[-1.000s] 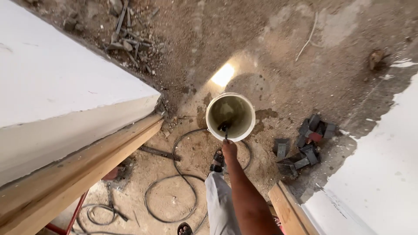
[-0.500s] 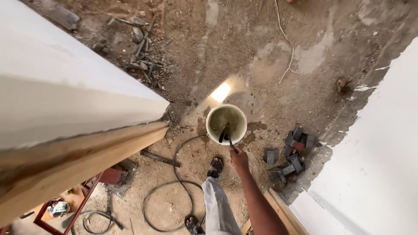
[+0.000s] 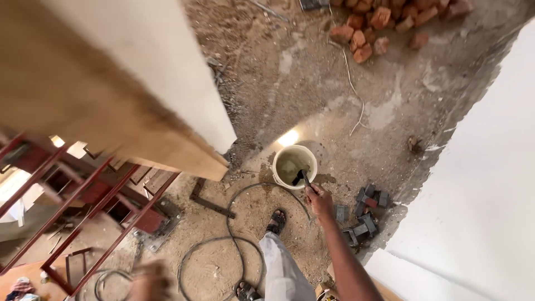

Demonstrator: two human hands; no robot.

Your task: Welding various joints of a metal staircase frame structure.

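I reach my right hand point(image 3: 320, 199) far down, its grip closed on a dark-handled brush point(image 3: 301, 178) dipped in the round white plastic bucket point(image 3: 294, 166) on the dirt floor point(image 3: 312, 83), while my blurred left hand point(image 3: 149, 281) hangs near left, grip unclear.

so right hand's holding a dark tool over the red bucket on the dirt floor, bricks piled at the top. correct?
Not quite: the bucket is white or cream, not red. The head view shows the right hand holding the dark tool over it on the dirt floor, with bricks piled at the top.
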